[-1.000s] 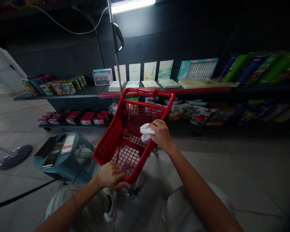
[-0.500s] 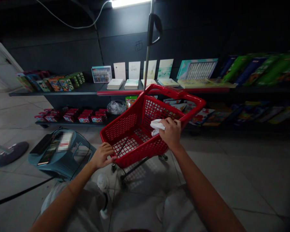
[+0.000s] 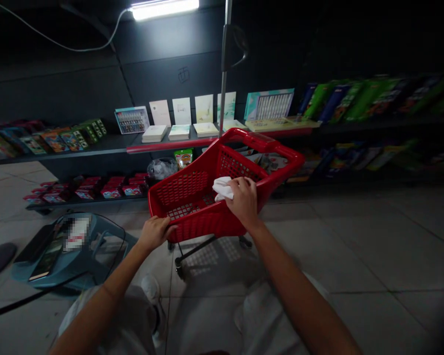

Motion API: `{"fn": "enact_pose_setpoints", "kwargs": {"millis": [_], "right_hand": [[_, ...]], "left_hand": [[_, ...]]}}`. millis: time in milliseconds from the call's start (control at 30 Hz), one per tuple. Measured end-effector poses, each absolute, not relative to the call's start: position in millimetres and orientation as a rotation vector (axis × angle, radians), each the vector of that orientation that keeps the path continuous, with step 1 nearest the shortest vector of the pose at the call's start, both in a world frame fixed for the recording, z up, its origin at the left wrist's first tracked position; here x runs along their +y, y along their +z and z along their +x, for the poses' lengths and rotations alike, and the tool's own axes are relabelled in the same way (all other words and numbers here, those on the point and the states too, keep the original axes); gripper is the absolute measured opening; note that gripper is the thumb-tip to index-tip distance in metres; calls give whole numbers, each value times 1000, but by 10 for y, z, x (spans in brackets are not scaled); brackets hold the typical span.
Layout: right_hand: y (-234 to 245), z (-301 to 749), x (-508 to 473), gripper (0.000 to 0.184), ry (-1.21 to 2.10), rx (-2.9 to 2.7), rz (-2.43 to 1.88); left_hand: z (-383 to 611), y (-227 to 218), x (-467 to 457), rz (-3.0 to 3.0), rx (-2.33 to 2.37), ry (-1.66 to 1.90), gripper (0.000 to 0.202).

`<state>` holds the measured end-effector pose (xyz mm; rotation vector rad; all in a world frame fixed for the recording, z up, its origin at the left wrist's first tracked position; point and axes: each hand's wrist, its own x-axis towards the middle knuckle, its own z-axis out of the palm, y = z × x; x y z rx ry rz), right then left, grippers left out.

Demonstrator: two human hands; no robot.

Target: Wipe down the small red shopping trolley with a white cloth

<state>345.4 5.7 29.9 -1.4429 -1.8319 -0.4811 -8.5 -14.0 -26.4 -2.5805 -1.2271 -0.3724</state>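
Observation:
A small red shopping cart (image 3: 203,224) with a mesh basket stands upright on its wheels on the tiled floor in front of me. My left hand (image 3: 154,231) grips the basket's near-left rim, fingers curled over it. My right hand (image 3: 244,201) is closed on a crumpled white cloth (image 3: 222,188) and presses it against the basket's near-right rim. A tall metal pole (image 3: 224,74) with a dark handle rises behind the cart. My knees in light trousers show at the bottom.
A blue plastic stool (image 3: 96,246) with a phone and a card on it sits to the left, a black cable running past it. Dark shelves (image 3: 107,143) along the back wall hold boxes, notebooks and packets. Grey floor tiles stretch to the right.
The cart swung from tilted toward me down onto its wheels. My left hand moved from under the basket's bottom to its near rim. The right hand stayed on the rim with the cloth.

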Motion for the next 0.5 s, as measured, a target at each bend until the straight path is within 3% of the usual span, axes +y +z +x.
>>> {"fn": "enact_pose_setpoints", "kwargs": {"millis": [300,500], "right_hand": [[377,4330,-2,18,-523,-1493,-1468],[381,4046,-50,38,-418,-1537,-1493]], "left_hand": [[-178,-251,45,-2663,-1139,-458,29],[-111,-207,26,-2732,-1179,-693,18]]}}
